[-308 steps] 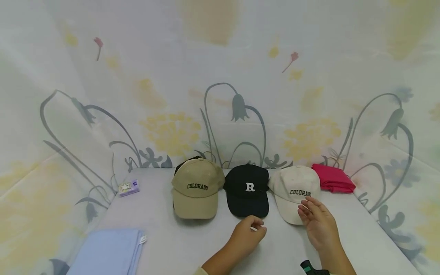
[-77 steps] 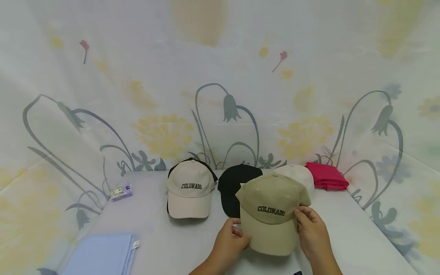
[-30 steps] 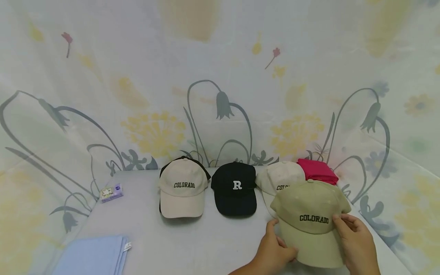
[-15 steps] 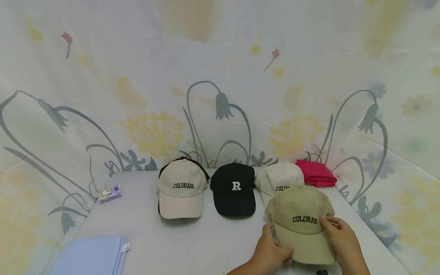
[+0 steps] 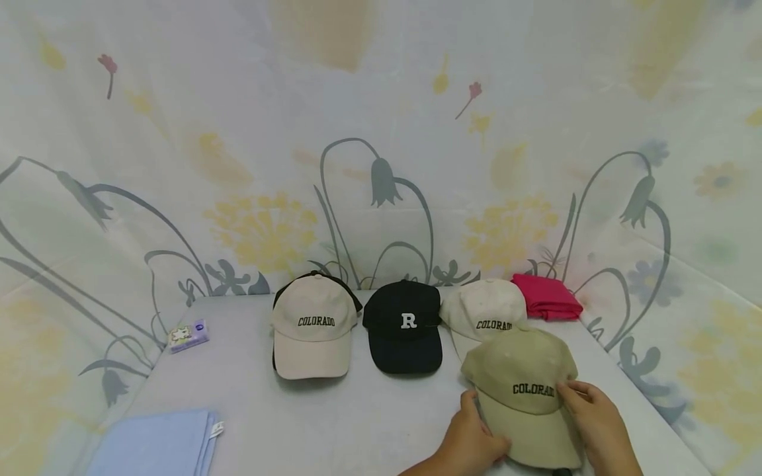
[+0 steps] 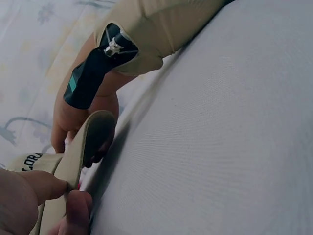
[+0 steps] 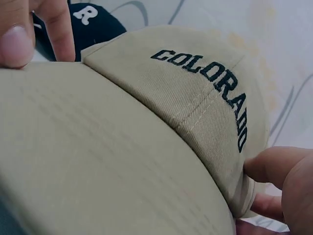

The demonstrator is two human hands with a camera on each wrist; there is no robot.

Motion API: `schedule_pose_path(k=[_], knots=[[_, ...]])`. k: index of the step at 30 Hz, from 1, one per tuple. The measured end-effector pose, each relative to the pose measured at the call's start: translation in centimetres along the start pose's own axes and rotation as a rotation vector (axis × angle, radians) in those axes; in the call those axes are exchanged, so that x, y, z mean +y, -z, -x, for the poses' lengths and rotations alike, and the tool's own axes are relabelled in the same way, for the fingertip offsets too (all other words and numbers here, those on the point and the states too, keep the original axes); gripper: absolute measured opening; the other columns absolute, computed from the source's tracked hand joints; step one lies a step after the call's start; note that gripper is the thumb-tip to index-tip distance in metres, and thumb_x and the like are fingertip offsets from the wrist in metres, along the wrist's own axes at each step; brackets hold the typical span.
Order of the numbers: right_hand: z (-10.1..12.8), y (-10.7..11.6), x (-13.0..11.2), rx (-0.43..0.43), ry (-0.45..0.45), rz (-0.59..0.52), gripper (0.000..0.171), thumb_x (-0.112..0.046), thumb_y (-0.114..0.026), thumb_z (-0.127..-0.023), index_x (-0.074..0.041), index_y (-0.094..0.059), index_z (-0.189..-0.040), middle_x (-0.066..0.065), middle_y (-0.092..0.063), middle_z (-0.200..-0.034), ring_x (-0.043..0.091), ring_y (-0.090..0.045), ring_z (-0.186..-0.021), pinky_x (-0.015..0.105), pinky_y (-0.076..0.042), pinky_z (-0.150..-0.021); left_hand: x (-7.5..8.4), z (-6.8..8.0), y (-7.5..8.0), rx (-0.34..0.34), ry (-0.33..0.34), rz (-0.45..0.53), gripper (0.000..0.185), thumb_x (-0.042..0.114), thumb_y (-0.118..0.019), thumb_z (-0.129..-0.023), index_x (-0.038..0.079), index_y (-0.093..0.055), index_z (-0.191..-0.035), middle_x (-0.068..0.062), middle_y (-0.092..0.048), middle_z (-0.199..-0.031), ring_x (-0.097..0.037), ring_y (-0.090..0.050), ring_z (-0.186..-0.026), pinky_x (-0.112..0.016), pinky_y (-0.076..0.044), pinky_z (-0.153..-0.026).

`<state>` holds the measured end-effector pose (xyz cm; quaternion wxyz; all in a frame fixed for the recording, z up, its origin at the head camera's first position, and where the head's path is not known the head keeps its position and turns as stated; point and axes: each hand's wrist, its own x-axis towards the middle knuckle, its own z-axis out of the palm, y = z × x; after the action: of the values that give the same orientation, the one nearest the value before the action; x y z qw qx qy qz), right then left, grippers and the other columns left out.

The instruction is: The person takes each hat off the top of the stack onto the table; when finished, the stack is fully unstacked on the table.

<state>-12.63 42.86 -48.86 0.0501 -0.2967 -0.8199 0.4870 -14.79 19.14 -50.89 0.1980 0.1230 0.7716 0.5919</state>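
Both hands hold a khaki baseball cap point(image 5: 518, 363) lettered COLORADO, at the right front of the head view. My left hand point(image 5: 473, 436) pinches the brim's left edge between thumb and fingers; the left wrist view shows this pinch on the brim point(image 6: 73, 156). On the other side, my right hand point(image 5: 598, 423) grips the lower side of the crown, thumb in front, as the right wrist view shows on the crown point(image 7: 195, 93). Just behind, a white COLORADO cap point(image 5: 485, 304) is partly hidden by the khaki one.
A black cap point(image 5: 405, 350) with an R stands mid-row. Left of it, a cream COLORADO cap point(image 5: 312, 357) sits in front of a dark cap. A red folded cloth point(image 5: 548, 297) lies back right, a purple packet point(image 5: 189, 336) far left, a light-blue folded cloth point(image 5: 157, 443) front left.
The khaki cap has left the left-hand stack, uncovering the cream cap, and travelled right in both hands. Over the last second it has come slightly lower, showing more of the white cap.
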Motion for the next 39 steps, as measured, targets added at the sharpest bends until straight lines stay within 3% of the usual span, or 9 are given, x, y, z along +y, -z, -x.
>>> schedule_pose_path(k=[8,13,18,21,26,31,39], knots=[[0.8,0.5,-0.2,0.036,-0.009,0.053,0.072,-0.050,-0.040,-0.108,0.013,-0.044,-0.143,0.038,-0.044,-0.144,0.050,-0.045,-0.130,0.064,-0.042,-0.101,0.3,0.1,-0.2,-0.014,-0.049,-0.067,0.061,0.008,-0.077,-0.073,0.010,-0.046,-0.127,0.006,-0.056,-0.066,-0.006,-0.052,-0.060,-0.023,-0.044,-0.064],[1.1,0.4,-0.1,0.057,-0.014,0.058,0.072,-0.050,-0.042,-0.108,0.014,-0.044,-0.141,0.039,-0.045,-0.144,0.052,-0.046,-0.128,0.065,-0.043,-0.099,0.4,0.0,-0.2,-0.015,-0.028,-0.072,0.062,0.010,-0.080,-0.075,0.007,-0.049,-0.129,0.003,-0.055,-0.072,-0.008,-0.051,-0.065,-0.024,-0.044,-0.063],[1.3,0.2,0.1,0.070,-0.019,0.082,0.073,-0.050,-0.043,-0.107,0.014,-0.046,-0.143,0.040,-0.044,-0.146,0.054,-0.046,-0.130,0.067,-0.042,-0.101,0.4,-0.1,-0.2,-0.028,0.000,-0.067,0.062,0.013,-0.081,-0.074,0.002,-0.054,-0.129,-0.006,-0.052,-0.101,-0.014,-0.050,-0.087,-0.031,-0.051,-0.083],[1.4,0.1,0.4,0.078,-0.016,0.102,0.072,-0.050,-0.045,-0.107,0.014,-0.049,-0.142,0.040,-0.045,-0.146,0.055,-0.046,-0.130,0.067,-0.040,-0.103,0.3,-0.1,-0.2,-0.033,0.002,-0.068,0.057,0.015,-0.080,-0.073,0.003,-0.058,-0.124,-0.008,-0.048,-0.109,-0.016,-0.047,-0.095,-0.034,-0.050,-0.093],[1.9,-0.2,0.8,0.078,-0.007,0.161,0.068,-0.046,-0.046,-0.107,0.013,-0.052,-0.139,0.040,-0.046,-0.147,0.056,-0.048,-0.128,0.067,-0.040,-0.104,-0.3,-0.1,-0.2,-0.025,0.000,-0.053,0.054,0.014,-0.075,-0.071,0.001,-0.062,-0.122,-0.007,-0.050,-0.107,-0.016,-0.051,-0.094,-0.032,-0.050,-0.089],[2.2,-0.2,0.7,0.071,0.004,0.194,0.067,-0.045,-0.043,-0.108,0.013,-0.051,-0.141,0.040,-0.046,-0.147,0.058,-0.048,-0.128,0.068,-0.041,-0.104,-0.4,-0.3,0.0,-0.037,0.018,-0.031,0.061,0.013,-0.071,-0.071,-0.003,-0.061,-0.129,-0.008,-0.050,-0.108,-0.017,-0.051,-0.095,-0.033,-0.050,-0.092],[1.8,-0.5,0.5,0.113,-0.009,0.168,0.065,-0.043,-0.043,-0.108,0.013,-0.049,-0.142,0.039,-0.048,-0.145,0.057,-0.046,-0.131,0.068,-0.039,-0.105,0.0,-0.4,0.2,-0.032,0.053,0.006,0.064,0.014,-0.072,-0.073,0.001,-0.058,-0.134,-0.006,-0.047,-0.109,-0.017,-0.049,-0.094,-0.035,-0.049,-0.092]])
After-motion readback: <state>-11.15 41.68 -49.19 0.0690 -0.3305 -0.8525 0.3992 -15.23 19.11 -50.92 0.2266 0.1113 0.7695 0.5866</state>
